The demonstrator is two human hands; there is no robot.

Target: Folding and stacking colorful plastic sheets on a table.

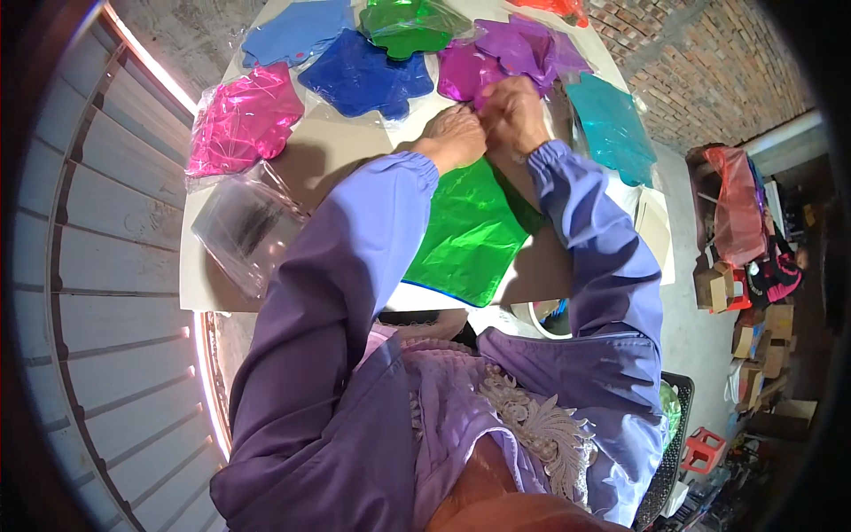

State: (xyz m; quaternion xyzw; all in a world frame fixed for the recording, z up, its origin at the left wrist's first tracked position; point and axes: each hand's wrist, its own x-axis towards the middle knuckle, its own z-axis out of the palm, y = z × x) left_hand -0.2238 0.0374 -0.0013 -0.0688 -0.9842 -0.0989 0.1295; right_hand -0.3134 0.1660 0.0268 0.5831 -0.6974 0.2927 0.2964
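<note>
A shiny green foil sheet (470, 235), like a flat uninflated balloon, lies on the near middle of the table under my wrists. At its far end my left hand (456, 135) is closed, its fingers bent and close to my right hand. My right hand (516, 113) is closed too, with finger and thumb drawn together. What the fingertips pinch is hidden between the hands. Just beyond them lies a magenta foil piece (463, 73) in clear wrap, with a purple foil piece (523, 49) overlapping it.
Around the pale table (199, 275) lie wrapped foil pieces: pink (241, 120), dark blue (365, 75), light blue (297, 31), green (412, 27) and teal (613, 124). Clear plastic bags (248, 226) rest at left. Cardboard boxes (776, 341) and a red stool (703, 450) stand on the floor at right.
</note>
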